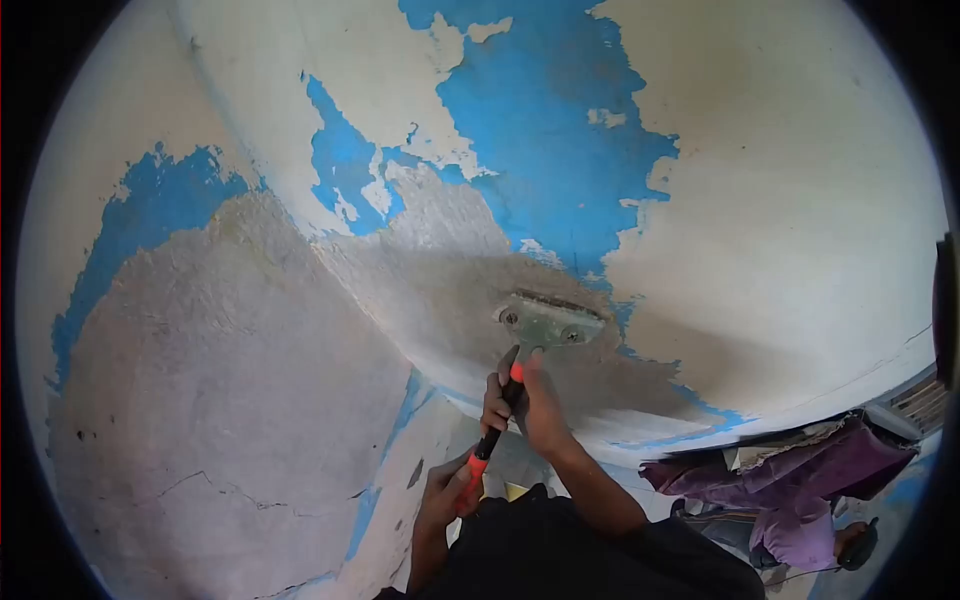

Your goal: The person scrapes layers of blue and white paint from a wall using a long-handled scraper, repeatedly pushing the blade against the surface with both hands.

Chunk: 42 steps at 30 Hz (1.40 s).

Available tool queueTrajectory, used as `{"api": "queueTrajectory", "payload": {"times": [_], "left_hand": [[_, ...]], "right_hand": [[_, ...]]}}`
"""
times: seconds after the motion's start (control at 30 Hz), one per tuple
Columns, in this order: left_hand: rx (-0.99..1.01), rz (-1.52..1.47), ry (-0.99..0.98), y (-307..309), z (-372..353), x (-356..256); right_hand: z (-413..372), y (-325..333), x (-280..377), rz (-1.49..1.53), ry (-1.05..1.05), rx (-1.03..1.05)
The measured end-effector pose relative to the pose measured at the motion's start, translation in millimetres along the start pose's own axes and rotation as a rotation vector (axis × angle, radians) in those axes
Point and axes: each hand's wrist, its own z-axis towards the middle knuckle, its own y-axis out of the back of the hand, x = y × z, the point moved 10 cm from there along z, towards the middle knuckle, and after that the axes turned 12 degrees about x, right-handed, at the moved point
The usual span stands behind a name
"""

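Note:
A wide scraper point(550, 325) with two screws on its head lies against the bare grey patch of the wall point(440, 275). Its black and red handle point(490, 442) slants down to the left. Near the head, my right hand point(535, 405) is wrapped round the upper handle. My left hand point(447, 492) grips the red lower end. Above the scraper, a large area of blue paint point(550, 130) shows between ragged edges of cream coating point(780, 200).
To the left is another wall face point(230, 390) of bare grey plaster with cracks, meeting the first at a corner. Purple cloth point(790, 465) hangs at the lower right. Beside it is a dark object point(858, 546), not clearly made out.

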Motion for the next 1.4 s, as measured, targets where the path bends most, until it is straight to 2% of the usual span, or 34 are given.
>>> {"api": "queueTrajectory", "payload": {"times": [0.17, 0.37, 0.57, 0.77, 0.97, 1.07, 1.17, 1.33, 1.4], "left_hand": [[0.049, 0.025, -0.03, -10, 8, -26], [0.024, -0.004, 0.027, -2, -1, 5], [0.091, 0.047, -0.007, -25, 13, -19], [0.022, 0.02, 0.067, -6, -7, 39], [0.081, 0.021, 0.035, -26, 11, 8], [0.022, 0.037, 0.036, -24, 4, 26], [0.029, -0.068, 0.07, -22, -4, 51], [0.081, 0.041, 0.019, -34, 16, 6], [0.074, 0.061, 0.012, -32, 13, 10]], "right_hand": [[5, -15, 34, -0.051, 0.046, -0.015], [-16, 12, -9, 0.012, 0.018, -0.117], [-10, -7, 41, -0.006, 0.092, -0.069], [-31, 23, -18, 0.041, 0.0, -0.158], [-20, 5, 30, -0.01, 0.061, -0.106], [-29, 12, 12, -0.041, -0.009, -0.11], [-38, 22, -12, -0.026, -0.084, -0.16], [-22, 8, 27, -0.009, 0.016, -0.107], [-22, 7, 29, -0.031, 0.018, -0.101]]}}
